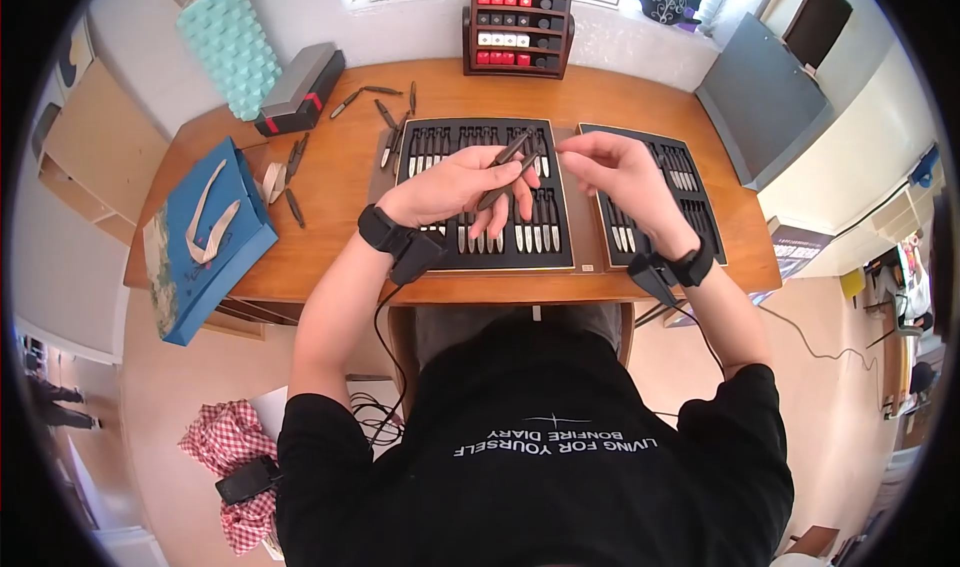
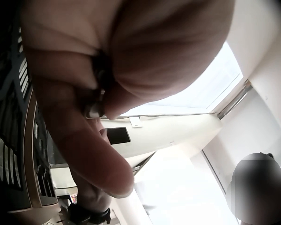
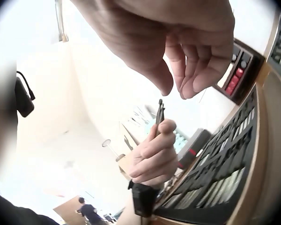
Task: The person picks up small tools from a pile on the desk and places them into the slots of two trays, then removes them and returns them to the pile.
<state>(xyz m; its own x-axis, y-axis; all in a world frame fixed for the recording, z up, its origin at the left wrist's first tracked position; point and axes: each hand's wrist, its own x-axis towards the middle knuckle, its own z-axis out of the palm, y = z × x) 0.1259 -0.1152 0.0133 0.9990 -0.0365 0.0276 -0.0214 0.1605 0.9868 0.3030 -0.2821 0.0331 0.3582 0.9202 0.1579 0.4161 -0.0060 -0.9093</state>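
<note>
Two slim dark pieces (image 1: 513,148) are gripped in the left hand (image 1: 455,182), between thumb and fingers, above a black tray (image 1: 562,239) with rows of dark-handled, silver-ended pieces. Just right of their tips hovers the right hand (image 1: 625,170), thumb and fingertips close to each other and apart from the pieces. A gap shows between thumb and fingers of the right hand (image 3: 187,37) in the right wrist view, with the held pieces (image 3: 160,112) below. The left wrist view shows the left hand (image 2: 84,136) close up; its palm mostly hides what it holds.
A second black tray (image 1: 652,210) lies at the right. Several loose dark pieces (image 1: 294,209) are scattered on the table's left (image 1: 330,167), beside a blue bag (image 1: 215,257) and a grey-black box (image 1: 302,87). A rack with red, black and white blocks (image 1: 518,29) stands at the back.
</note>
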